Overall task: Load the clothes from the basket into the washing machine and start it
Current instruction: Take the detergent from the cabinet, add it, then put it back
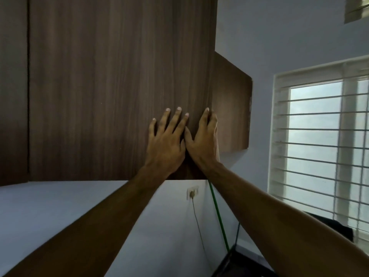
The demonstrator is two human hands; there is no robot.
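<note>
A dark wooden wall cupboard is seen overhead, its door being pressed flat by the left hand with fingers straight and spread. The door's right edge is gripped by the right hand, fingers curled round it. A barred window is seen to the right, a wall socket below. Neither basket nor washing machine is shown.

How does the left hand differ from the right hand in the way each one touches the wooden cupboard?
The left hand lies flat on the front of the cupboard door, its fingers spread and straight. The right hand is at the door's right edge, and its fingers curl around that edge, so it grips while the left hand only presses. The left hand shows four fingertips; the right hand's are mostly hidden behind the edge. Both hands are bare, raised, and touch the same door.
</note>
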